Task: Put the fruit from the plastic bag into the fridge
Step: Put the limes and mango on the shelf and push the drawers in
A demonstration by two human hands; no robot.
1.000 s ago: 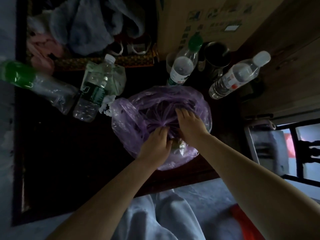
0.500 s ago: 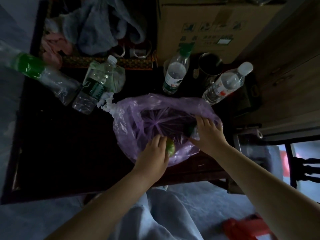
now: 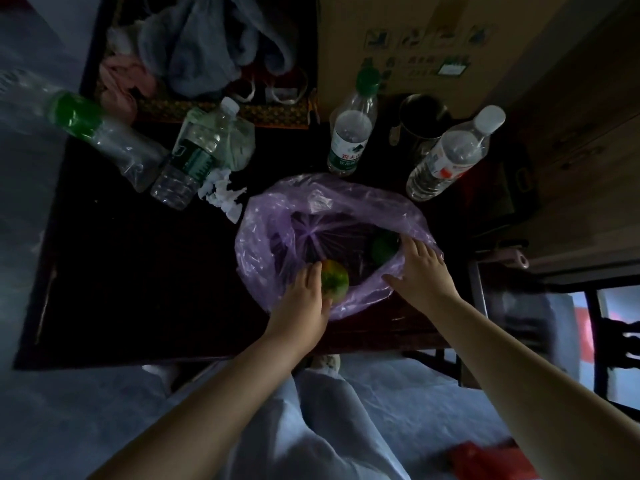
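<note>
Purple plastic bag (image 3: 277, 237) on dark table (image 3: 138, 289), mouth spread wide by right hand (image 3: 420, 271) pressing flat-fingered on its rim, baring a green fruit (image 3: 382, 249) inside; left hand (image 3: 301, 306) curled round a green-yellow fruit (image 3: 335, 280) at near rim, likely for lifting out; fridge unseen.

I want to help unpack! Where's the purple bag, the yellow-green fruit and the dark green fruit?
purple bag (image 3: 266, 237), head view, on its crinkled left wall.
yellow-green fruit (image 3: 335, 279), head view, on its exposed middle.
dark green fruit (image 3: 382, 249), head view, on its middle.
</note>
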